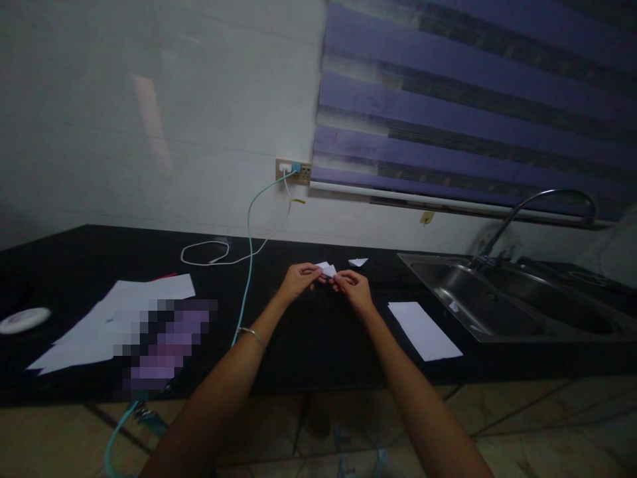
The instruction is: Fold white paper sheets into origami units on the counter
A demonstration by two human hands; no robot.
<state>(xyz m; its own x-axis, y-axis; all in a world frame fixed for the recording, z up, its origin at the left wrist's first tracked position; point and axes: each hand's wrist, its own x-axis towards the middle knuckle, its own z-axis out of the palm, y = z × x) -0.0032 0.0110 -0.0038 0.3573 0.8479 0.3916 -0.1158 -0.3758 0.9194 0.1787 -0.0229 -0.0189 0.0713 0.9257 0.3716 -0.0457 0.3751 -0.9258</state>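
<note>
A small folded piece of white paper point(328, 270) is held up over the black countertop between my two hands. My left hand point(299, 279) pinches its left side with thumb and fingers. On its right side, my right hand point(353, 288) grips the edge in the same way. Just behind my right hand lies a small folded paper boat point(358, 262). To the right of that hand a white paper strip point(424, 330) rests flat on the counter. My fingers hide part of the folded paper.
White sheets point(119, 312) lie at the left, beside a blurred-out purple object point(172, 345) and a white round object point(24, 320). A teal cable point(249, 265) runs from the wall socket point(293, 171) across the counter. At the right is a steel sink point(478, 312) with a curved faucet point(517, 206).
</note>
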